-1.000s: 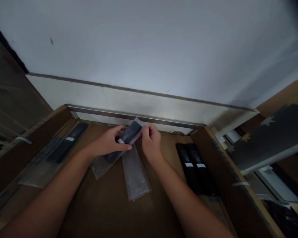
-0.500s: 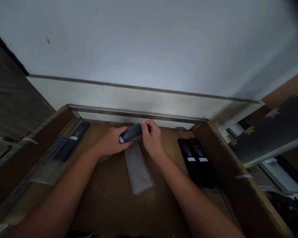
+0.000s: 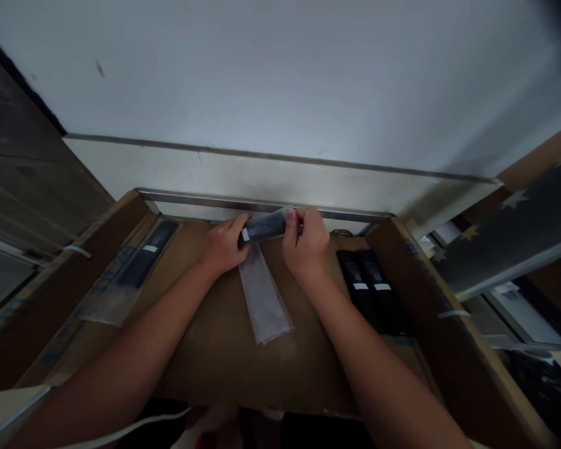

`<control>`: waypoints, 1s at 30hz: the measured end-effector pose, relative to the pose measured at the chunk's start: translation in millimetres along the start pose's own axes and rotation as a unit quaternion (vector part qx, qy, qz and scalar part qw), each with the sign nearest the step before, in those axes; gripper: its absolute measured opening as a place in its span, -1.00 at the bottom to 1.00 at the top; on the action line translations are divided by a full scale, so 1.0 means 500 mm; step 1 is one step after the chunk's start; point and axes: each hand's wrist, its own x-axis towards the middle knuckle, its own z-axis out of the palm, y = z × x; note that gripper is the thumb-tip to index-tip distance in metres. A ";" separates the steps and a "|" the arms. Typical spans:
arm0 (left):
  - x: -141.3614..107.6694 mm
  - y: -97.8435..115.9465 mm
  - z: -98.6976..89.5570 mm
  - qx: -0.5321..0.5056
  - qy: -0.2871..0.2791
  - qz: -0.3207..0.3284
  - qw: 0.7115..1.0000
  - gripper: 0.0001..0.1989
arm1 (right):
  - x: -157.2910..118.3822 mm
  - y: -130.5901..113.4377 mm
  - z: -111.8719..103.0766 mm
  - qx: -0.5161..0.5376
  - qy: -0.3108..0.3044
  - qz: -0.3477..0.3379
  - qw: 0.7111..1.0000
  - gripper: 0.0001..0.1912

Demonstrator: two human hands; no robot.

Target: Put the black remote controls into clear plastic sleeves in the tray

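Observation:
A dark packet (image 3: 267,227) with a small white label is held between both hands near the far edge of the cardboard surface. My left hand (image 3: 227,244) grips its labelled left end. On its right end, my right hand (image 3: 303,240) pinches what looks like a clear sleeve around it. Below the hands lies a strip of clear plastic bags (image 3: 266,299). At the left, another dark packet (image 3: 149,252) lies partly in a clear bag (image 3: 110,304). Two black packets with white labels (image 3: 371,287) rest side by side at the right.
Raised cardboard walls (image 3: 449,324) bound the surface on the left and right. A metal bar (image 3: 215,201) runs along the far edge, before a pale panel. Dark grey material with stars (image 3: 523,231) hangs at the right.
Both hands and the packet have moved right and slightly up. My right hand is farther from my left, and more of the packet shows between them. The view has shifted slightly.

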 end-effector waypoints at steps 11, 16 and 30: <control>0.009 -0.010 -0.002 0.001 0.024 -0.029 0.999 -0.33 | 0.020 -0.007 -0.013 0.153 0.055 0.129 0.978 -0.63; 0.010 -0.016 0.000 -0.002 0.036 -0.044 0.998 -0.34 | 0.018 -0.006 -0.001 0.149 0.078 0.148 0.975 -0.58; 0.012 -0.035 0.004 -0.041 0.082 -0.095 0.991 -0.43 | 0.049 0.032 -0.018 0.198 0.134 0.179 0.954 -0.56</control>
